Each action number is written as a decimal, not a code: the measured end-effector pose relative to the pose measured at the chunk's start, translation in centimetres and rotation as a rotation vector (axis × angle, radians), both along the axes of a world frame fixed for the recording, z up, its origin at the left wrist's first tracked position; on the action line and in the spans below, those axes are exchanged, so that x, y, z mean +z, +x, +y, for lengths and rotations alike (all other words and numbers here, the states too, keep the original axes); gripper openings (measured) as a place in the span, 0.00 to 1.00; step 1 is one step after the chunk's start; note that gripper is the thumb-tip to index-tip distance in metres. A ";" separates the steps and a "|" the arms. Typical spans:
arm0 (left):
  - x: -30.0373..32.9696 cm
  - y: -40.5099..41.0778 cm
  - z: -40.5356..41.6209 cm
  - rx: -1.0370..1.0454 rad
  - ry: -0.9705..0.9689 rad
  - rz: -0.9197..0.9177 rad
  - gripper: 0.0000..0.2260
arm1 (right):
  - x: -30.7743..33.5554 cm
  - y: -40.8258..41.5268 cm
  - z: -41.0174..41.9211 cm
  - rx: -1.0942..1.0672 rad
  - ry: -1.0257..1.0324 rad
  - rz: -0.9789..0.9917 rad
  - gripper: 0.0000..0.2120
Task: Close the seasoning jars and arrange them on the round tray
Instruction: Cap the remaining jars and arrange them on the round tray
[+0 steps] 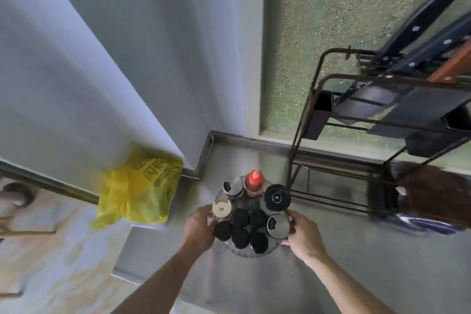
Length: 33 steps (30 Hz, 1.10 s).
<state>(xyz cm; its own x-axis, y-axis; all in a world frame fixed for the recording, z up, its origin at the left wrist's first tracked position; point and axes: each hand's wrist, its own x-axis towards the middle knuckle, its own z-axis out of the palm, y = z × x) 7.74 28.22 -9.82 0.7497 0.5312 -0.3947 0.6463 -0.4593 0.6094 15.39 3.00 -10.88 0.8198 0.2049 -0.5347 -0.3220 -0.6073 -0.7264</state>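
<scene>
Both my hands, left (pixel 201 228) and right (pixel 303 236), are closing their grip on the round tray (pixel 251 252) of capped seasoning jars (pixel 240 218) sitting on the tabletop (pixel 356 250).

You have a brushed, dull-sheened steel counter (pixel 356 250) under a glossy metal round tray (pixel 244 252), matt black plastic lids (pixel 239 218) beside a shiny steel shaker cap (pixel 277 224), a crinkly translucent yellow plastic bag (pixel 137 191), and a rusty wire rack (pixel 331 115) against pebbled glass (pixel 331 20)
</scene>
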 end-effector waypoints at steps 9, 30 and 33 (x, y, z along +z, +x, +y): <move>-1.1 7.2 6.4 0.000 -0.015 -0.062 0.14 | -1.7 5.1 8.2 -0.073 -0.177 -0.101 0.11; 2.0 5.6 4.8 -0.126 0.195 -0.443 0.15 | 2.7 1.1 10.9 -0.182 -0.348 -0.696 0.16; 1.5 6.0 4.3 -0.432 0.380 -0.407 0.17 | 1.9 0.5 11.4 0.034 -0.445 -0.818 0.19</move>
<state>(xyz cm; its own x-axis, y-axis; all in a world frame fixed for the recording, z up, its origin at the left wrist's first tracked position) 13.69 32.50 -8.37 0.9732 0.1984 0.1161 0.1129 -0.8524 0.5105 15.93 14.37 -9.01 0.9735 0.1510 0.1718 0.2107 -0.8840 -0.4172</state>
